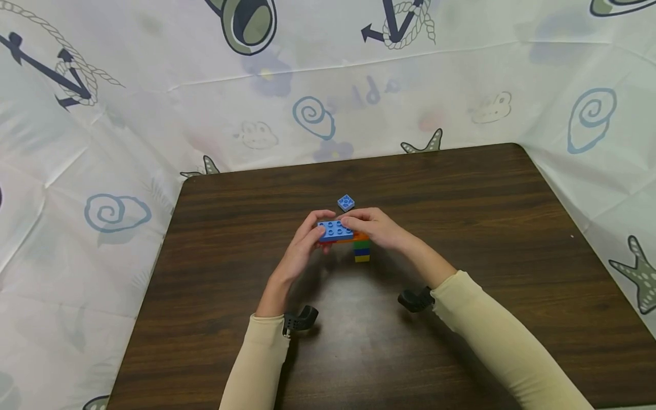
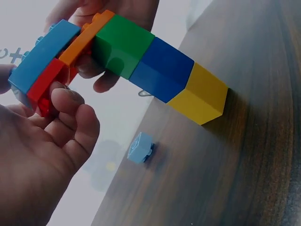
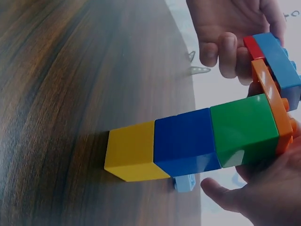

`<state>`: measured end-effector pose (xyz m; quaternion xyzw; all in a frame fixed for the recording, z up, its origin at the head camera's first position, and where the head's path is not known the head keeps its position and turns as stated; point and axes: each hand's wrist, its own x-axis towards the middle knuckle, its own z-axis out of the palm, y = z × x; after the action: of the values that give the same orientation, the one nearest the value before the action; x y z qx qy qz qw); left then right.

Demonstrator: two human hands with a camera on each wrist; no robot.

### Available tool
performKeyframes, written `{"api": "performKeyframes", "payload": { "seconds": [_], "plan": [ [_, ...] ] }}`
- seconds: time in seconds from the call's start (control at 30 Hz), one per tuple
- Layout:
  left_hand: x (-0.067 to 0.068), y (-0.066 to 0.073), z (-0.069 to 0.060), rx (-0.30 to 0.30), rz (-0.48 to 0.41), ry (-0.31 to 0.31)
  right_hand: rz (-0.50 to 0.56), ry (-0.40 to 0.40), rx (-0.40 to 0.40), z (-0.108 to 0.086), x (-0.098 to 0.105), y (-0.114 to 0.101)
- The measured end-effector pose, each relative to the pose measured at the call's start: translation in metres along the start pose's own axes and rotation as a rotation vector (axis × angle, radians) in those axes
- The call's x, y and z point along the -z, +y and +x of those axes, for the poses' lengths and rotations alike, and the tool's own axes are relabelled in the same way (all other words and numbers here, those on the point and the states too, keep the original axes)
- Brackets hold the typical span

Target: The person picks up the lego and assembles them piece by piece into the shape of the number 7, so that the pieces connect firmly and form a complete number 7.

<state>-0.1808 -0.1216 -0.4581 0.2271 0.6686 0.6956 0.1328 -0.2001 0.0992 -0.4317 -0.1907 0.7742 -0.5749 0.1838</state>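
A tower of toy building bricks stands on the table, with a yellow brick [image 3: 136, 151] at the bottom, then a dark blue brick [image 3: 188, 141] and a green brick [image 3: 244, 129]. Across its top lies a thin orange plate [image 2: 84, 40] that reaches out to the left. A long light blue brick [image 1: 335, 231] sits above the plate's overhanging part, with a red brick [image 2: 46, 81] under its left end. My left hand [image 1: 296, 256] pinches the light blue and red bricks between thumb and fingers. From the other side, my right hand [image 1: 381, 228] grips the tower's top, thumb on the light blue brick.
A small light blue brick [image 1: 345, 202] lies on the dark wooden table [image 1: 230, 239] just behind the tower. A pale printed cloth [image 1: 205, 108] hangs behind and beside the table. Each wrist wears a black camera mount [image 1: 302, 319].
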Motion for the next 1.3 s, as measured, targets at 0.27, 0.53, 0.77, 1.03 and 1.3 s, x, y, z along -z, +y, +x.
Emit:
{"api": "performKeyframes", "payload": {
  "seconds": [0.27,0.53,0.77,1.03,1.3],
  "plan": [
    [-0.002,-0.003,0.003,0.047,-0.026,0.043,0.031,0.024,0.007,0.002,-0.002,0.003],
    [-0.012,-0.003,0.008,0.128,0.017,0.133,0.071,0.030,0.000,0.002,-0.003,0.009],
    [-0.024,-0.002,0.013,0.179,-0.055,0.264,0.075,0.034,0.001,0.002,-0.005,0.011],
    [-0.032,-0.001,0.014,0.130,-0.148,0.306,0.123,0.033,0.047,0.002,-0.006,0.010],
    [-0.034,-0.004,0.014,0.096,-0.155,0.298,0.123,0.043,0.021,0.004,-0.003,0.009]
  ]
}}
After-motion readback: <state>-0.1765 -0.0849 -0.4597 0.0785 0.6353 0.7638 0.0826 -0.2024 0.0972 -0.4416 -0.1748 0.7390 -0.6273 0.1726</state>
